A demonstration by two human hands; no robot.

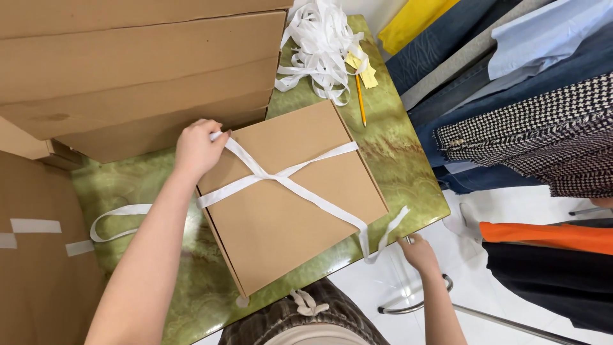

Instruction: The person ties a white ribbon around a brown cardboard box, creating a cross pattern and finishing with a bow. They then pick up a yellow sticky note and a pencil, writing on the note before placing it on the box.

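The fingers of the left hand (196,148) were curled shut on the white ribbon (281,176) at the far left corner of the flat cardboard box (294,198). The fingers of the right hand (418,252) were closed around the ribbon's other end, just past the table's near right edge, below the box's right corner. The ribbon was crossed over the box lid, one band run corner to corner. A loose loop of it was trailed on the green marbled table (396,160), left of the box.

The box was laid at the table's middle, turned at an angle. A narrow strip of bare table was left on its right. Large cartons (128,70) were crowded close on the left and far sides. A heap of ribbon (322,45) and a pencil (361,99) were lodged at the far end. Hung clothes (511,115) were ranged on the right.
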